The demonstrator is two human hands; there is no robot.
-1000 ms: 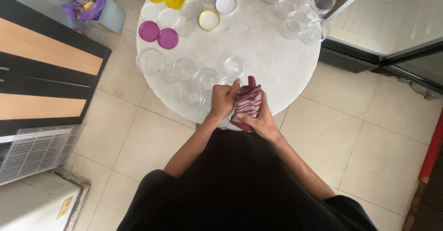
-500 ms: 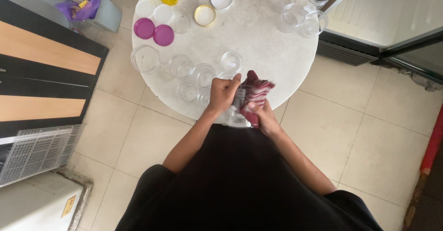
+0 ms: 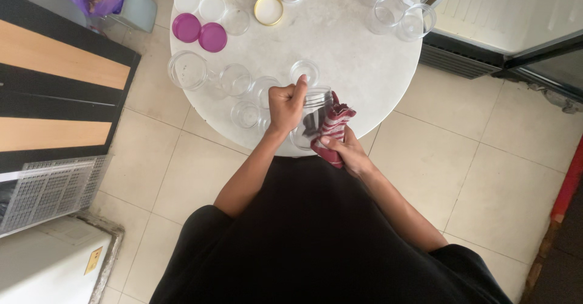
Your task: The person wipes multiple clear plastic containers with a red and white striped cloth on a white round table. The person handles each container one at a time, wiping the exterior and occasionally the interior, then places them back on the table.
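The left hand (image 3: 285,105) grips a clear plastic jar (image 3: 311,117) at the near edge of the round white table (image 3: 358,67), while the right hand (image 3: 344,150) clutches a red striped cloth (image 3: 331,133) against it (wiping, seemingly). Next: the cloth must reach inside. 2 purple lids (image 3: 199,32) lie beyond; empty jars (image 3: 235,79) crowd leftward.

A shop's back area is suggested by a glass-door cooler (image 3: 516,18), tiled floor (image 3: 461,176) and a jar-laden round worktop (image 3: 358,67).
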